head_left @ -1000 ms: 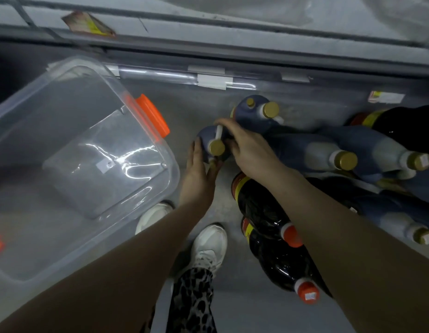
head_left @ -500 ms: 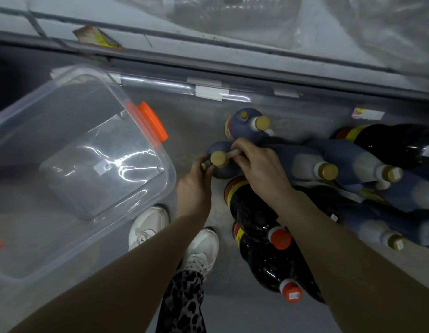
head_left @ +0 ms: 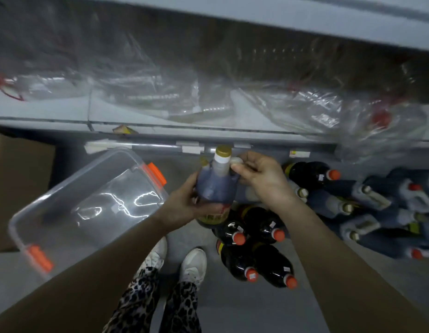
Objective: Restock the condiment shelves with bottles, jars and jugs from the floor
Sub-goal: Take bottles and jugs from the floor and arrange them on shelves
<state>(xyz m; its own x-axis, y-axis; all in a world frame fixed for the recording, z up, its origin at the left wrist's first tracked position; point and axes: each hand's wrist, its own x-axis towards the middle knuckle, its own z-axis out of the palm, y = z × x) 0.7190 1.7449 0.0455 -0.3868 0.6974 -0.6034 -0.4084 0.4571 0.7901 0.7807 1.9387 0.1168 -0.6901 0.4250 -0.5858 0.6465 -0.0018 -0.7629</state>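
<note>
Between both hands: blue-wrapped jug (head_left: 217, 188), upright, gold cap uppermost. Left hand (head_left: 183, 206) grasps the lower body, and its curled fingers cover part of the red-and-yellow label. Right hand (head_left: 259, 179) pinches the white carry handle (head_left: 236, 161) beside the neck. The jug's base overlaps the bottles beneath; contact cannot be told. A second gold cap (head_left: 203, 161) shows just behind the jug's shoulder, its owner hidden.

Below the right hand: dark bottles (head_left: 264, 224) with orange caps, lying on the floor (head_left: 232, 308). Right of that hand: more blue-wrapped jugs (head_left: 377, 200), heaped and cut off by the frame edge. Left of the left hand: clear bin (head_left: 52, 224) with orange latches. Beyond both hands: shelf (head_left: 64, 116) carrying goods under crinkled plastic wrap (head_left: 184, 92), blurred, contents unreadable.
</note>
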